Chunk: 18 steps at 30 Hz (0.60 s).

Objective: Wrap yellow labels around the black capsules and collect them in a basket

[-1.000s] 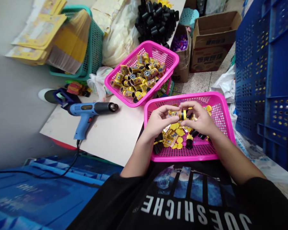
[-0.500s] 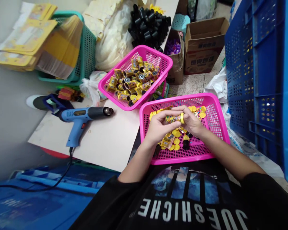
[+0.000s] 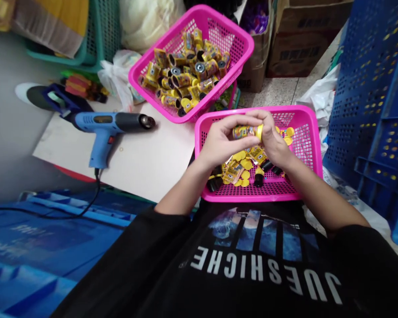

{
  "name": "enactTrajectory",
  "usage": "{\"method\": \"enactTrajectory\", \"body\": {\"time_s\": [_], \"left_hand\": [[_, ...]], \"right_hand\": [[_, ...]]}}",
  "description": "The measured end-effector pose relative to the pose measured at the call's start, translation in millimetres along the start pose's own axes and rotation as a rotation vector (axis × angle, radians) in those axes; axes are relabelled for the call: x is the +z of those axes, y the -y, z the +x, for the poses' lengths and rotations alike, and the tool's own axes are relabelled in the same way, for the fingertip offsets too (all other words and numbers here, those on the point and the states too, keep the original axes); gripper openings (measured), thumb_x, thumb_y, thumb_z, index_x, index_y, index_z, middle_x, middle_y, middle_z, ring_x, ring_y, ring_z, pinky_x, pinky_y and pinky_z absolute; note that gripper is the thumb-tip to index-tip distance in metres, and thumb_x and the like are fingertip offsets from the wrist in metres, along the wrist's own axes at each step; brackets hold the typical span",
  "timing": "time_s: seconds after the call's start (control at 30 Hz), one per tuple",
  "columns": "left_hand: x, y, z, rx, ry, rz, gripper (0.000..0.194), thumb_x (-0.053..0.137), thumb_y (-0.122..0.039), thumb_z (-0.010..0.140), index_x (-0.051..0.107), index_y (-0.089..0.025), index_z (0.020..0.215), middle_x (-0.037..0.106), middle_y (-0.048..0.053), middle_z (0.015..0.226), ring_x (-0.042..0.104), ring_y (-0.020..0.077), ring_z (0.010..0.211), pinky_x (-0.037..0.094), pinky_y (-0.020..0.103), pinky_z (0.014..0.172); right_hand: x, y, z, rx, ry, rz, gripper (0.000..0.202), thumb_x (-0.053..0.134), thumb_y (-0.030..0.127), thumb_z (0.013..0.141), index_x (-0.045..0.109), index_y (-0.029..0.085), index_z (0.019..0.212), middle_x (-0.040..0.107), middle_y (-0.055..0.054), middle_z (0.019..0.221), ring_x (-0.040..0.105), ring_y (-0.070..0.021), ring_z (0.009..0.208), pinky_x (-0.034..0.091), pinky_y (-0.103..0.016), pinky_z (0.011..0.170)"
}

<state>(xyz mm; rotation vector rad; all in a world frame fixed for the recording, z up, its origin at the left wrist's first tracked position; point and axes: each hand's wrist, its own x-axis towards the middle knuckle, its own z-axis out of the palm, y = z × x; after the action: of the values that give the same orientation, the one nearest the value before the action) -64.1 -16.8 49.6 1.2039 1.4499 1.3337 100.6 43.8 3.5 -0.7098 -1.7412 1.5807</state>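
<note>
A small tube (image 3: 244, 132) with a colourful label and a yellow cap lies sideways between my two hands. My left hand (image 3: 219, 139) is wrapped round its body, thumb below and fingers above. At the capped end, my right hand (image 3: 276, 143) presses its fingers on the tube. Both hands are over a pink basket (image 3: 258, 110) on my lap, which holds yellow caps (image 3: 245, 175), flat yellow labels (image 3: 232, 171) and black tube parts (image 3: 258, 179).
Another pink basket (image 3: 155, 104), full of labelled tubes, stands at the upper middle. A blue heat gun (image 3: 101, 126) lies on the white table (image 3: 149, 154). Blue crates (image 3: 368, 101) rise at the right; cardboard boxes (image 3: 295, 55) stand behind on the floor.
The view has tilted down and closer, so the baskets and heat gun appear higher. Both hands keep hold of the tube, with little change in their grip.
</note>
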Motion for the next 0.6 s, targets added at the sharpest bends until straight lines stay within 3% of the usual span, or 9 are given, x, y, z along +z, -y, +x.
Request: {"method": "enactTrajectory", "body": {"time_s": [0.07, 0.13, 0.23, 0.3, 0.4, 0.6], "left_hand": [[-24.6, -6.3, 19.8, 0.068, -0.108, 0.164, 0.044, 0.088, -0.050, 0.067, 0.077, -0.024, 0.100, 0.072, 0.002, 0.113, 0.066, 0.0332, 0.124, 0.056, 0.051, 0.097], [-60.0, -4.8, 37.0, 0.185, -0.235, 0.348, 0.049, 0.087, -0.048, 0.070, 0.073, -0.025, 0.111, 0.067, 0.002, 0.127, 0.054, 0.0340, 0.139, 0.052, 0.050, 0.106], [-108.0, 15.6, 43.0, 0.254, -0.366, 0.522, 0.052, 0.088, -0.042, 0.072, 0.069, -0.025, 0.117, 0.064, 0.004, 0.135, 0.045, 0.0311, 0.145, 0.043, 0.049, 0.117], [-120.6, 38.3, 34.0, 0.235, -0.377, 0.559, 0.037, 0.081, -0.042, 0.080, 0.071, -0.023, 0.111, 0.068, 0.006, 0.127, 0.054, 0.0282, 0.134, 0.041, 0.048, 0.118], [-108.6, 72.1, 14.5, 0.215, -0.358, 0.627, 0.020, 0.069, -0.038, 0.090, 0.074, -0.023, 0.102, 0.071, 0.007, 0.114, 0.061, 0.0261, 0.117, 0.044, 0.048, 0.112], [-66.7, 108.1, -6.0, 0.194, -0.373, 0.725, 0.021, 0.062, -0.031, 0.093, 0.075, -0.025, 0.110, 0.068, 0.009, 0.120, 0.057, 0.0287, 0.119, 0.039, 0.052, 0.112]], "right_hand": [[-4.0, -5.0, 6.1, 0.057, 0.017, -0.160, 0.054, 0.044, 0.072, 0.097, 0.056, 0.030, 0.128, 0.062, -0.005, 0.111, 0.062, -0.0205, 0.102, 0.054, -0.038, 0.090], [-7.6, -13.9, 10.6, 0.099, 0.073, -0.448, 0.032, 0.052, 0.053, 0.101, 0.063, 0.026, 0.114, 0.064, -0.005, 0.099, 0.060, -0.0224, 0.095, 0.051, -0.043, 0.092], [-8.1, -29.5, 15.4, 0.094, 0.130, -0.926, 0.018, 0.059, 0.035, 0.098, 0.070, 0.021, 0.097, 0.065, -0.011, 0.100, 0.055, -0.0322, 0.106, 0.044, -0.053, 0.096], [-5.5, -39.3, 19.6, 0.070, 0.154, -1.128, 0.020, 0.062, 0.034, 0.096, 0.072, 0.018, 0.104, 0.063, -0.017, 0.113, 0.050, -0.0389, 0.115, 0.042, -0.055, 0.094], [-5.4, -50.9, 28.8, 0.072, 0.240, -1.281, 0.022, 0.060, 0.031, 0.097, 0.073, 0.015, 0.105, 0.061, -0.020, 0.118, 0.047, -0.0401, 0.115, 0.041, -0.052, 0.088], [-24.0, -50.4, 39.7, 0.061, 0.224, -1.208, 0.016, 0.058, 0.028, 0.098, 0.070, 0.019, 0.093, 0.066, -0.012, 0.106, 0.051, -0.0304, 0.107, 0.041, -0.043, 0.089]]}}
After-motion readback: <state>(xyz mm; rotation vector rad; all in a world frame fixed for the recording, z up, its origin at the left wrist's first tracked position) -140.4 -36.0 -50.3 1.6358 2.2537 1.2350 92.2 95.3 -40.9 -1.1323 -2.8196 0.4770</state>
